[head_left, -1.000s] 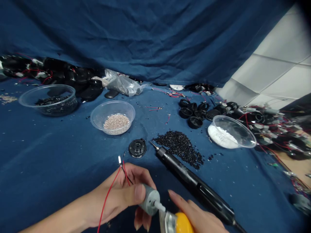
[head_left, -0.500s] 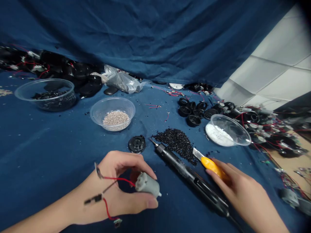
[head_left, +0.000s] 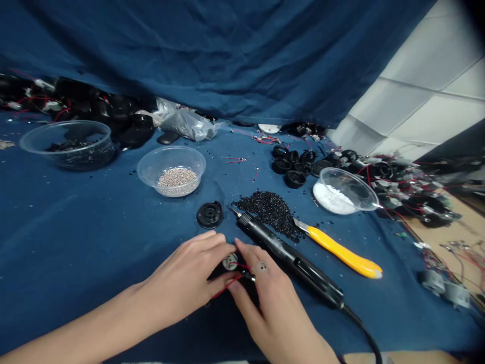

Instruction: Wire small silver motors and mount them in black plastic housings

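In front of me my left hand (head_left: 193, 268) and my right hand (head_left: 269, 293) meet, closed around a small electric motor (head_left: 230, 261). The motor's grey end shows between the fingertips, with red wires (head_left: 226, 287) trailing from it. A small round metal disc (head_left: 262, 266) on a wire lies against the back of my right hand. Dark parts between the palms are mostly hidden. Right of my hands lies a black electric screwdriver (head_left: 288, 258), and beyond it a yellow utility knife (head_left: 341, 250) with its blade out. A round black cap (head_left: 209, 215) sits just past my left hand.
Black screws (head_left: 269, 210) lie heaped by the screwdriver tip. Clear bowls hold silvery pieces (head_left: 177, 181), dark pieces (head_left: 71, 146) and white pieces (head_left: 333, 198). Black rings (head_left: 294, 178) stand behind. Wired parts (head_left: 397, 187) and grey motors (head_left: 456, 294) crowd the right.
The utility knife has left my right hand and lies on the cloth. My right hand has moved left to the motor. My left hand has turned the motor so its wired end faces me.
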A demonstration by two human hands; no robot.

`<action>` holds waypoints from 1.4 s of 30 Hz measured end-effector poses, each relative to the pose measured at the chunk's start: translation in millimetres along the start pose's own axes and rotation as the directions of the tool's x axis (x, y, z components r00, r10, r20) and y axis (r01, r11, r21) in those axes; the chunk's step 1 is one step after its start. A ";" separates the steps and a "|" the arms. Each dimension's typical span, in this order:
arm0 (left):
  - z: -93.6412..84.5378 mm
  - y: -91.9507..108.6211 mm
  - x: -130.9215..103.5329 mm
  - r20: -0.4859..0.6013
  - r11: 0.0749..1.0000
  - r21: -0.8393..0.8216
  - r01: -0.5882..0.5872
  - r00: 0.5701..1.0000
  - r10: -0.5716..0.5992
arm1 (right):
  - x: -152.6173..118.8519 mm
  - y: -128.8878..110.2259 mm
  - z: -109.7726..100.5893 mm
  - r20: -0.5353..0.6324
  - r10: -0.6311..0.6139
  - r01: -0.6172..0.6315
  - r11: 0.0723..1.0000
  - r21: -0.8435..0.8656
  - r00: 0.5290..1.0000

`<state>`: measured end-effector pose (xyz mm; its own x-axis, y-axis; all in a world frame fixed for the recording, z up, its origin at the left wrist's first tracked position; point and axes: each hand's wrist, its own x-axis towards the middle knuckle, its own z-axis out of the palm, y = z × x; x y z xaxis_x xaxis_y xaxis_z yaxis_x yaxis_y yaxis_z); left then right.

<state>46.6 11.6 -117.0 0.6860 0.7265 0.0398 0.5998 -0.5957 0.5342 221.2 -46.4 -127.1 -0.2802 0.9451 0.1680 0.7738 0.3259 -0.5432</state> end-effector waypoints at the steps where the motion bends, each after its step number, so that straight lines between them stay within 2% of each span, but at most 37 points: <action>1: 3.1 -1.0 -1.3 -0.024 0.998 0.055 -0.029 0.999 0.030 | 0.8 2.0 3.2 0.006 0.012 -0.012 1.000 0.017 1.000; 4: 12.1 -3.3 -4.1 -0.087 0.958 0.273 -0.091 0.989 0.119 | 2.5 4.8 8.3 -0.005 0.019 -0.019 1.000 0.009 1.000; 8: 19.0 -2.9 -6.2 -0.065 0.853 0.497 -0.158 0.974 0.219 | 3.7 2.0 14.9 -0.067 -0.014 0.009 0.998 -0.065 0.998; 14: 17.7 1.5 -10.7 -0.037 0.767 0.603 -0.219 0.953 0.301 | 6.3 -1.6 22.3 -0.070 -0.001 -0.004 0.997 -0.078 0.998; 18: 12.6 3.3 -9.2 0.025 0.716 0.666 -0.207 0.966 0.256 | 10.1 -6.3 23.0 -0.051 0.038 -0.047 0.980 -0.193 0.998; 22: 6.5 5.0 -6.2 0.078 0.698 0.684 -0.214 0.972 0.222 | 15.4 -12.8 19.4 -0.011 0.074 -0.073 0.946 -0.317 0.997; 27: 6.4 7.1 -3.3 0.055 0.682 0.707 -0.188 0.976 0.212 | 19.4 -13.9 14.1 0.028 0.087 -0.070 0.922 -0.380 0.996; 33: 16.8 -1.8 -7.8 0.003 0.792 0.587 -0.170 0.978 0.208 | 18.7 -15.7 16.1 0.014 0.080 -0.069 0.925 -0.374 0.997; 37: 22.3 -4.8 -25.6 -0.064 0.832 0.541 -0.124 0.980 0.188 | 16.4 -28.9 23.3 0.109 0.076 -0.030 0.927 -0.373 0.991; 40: 14.4 -8.1 -34.0 -0.095 0.856 0.504 -0.117 0.977 0.190 | 17.1 -36.0 17.7 0.188 0.101 -0.025 0.929 -0.370 0.977; 42: -1.4 -12.5 -34.5 -0.099 0.877 0.468 -0.109 0.980 0.175 | 19.0 -38.7 3.7 0.236 0.117 -0.029 0.937 -0.348 0.965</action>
<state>14.9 -5.5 -123.9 0.7362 0.6413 0.2162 0.6437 -0.7622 0.0688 183.8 -41.2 -105.9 -0.3138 0.9446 -0.0960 0.9307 0.2860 -0.2280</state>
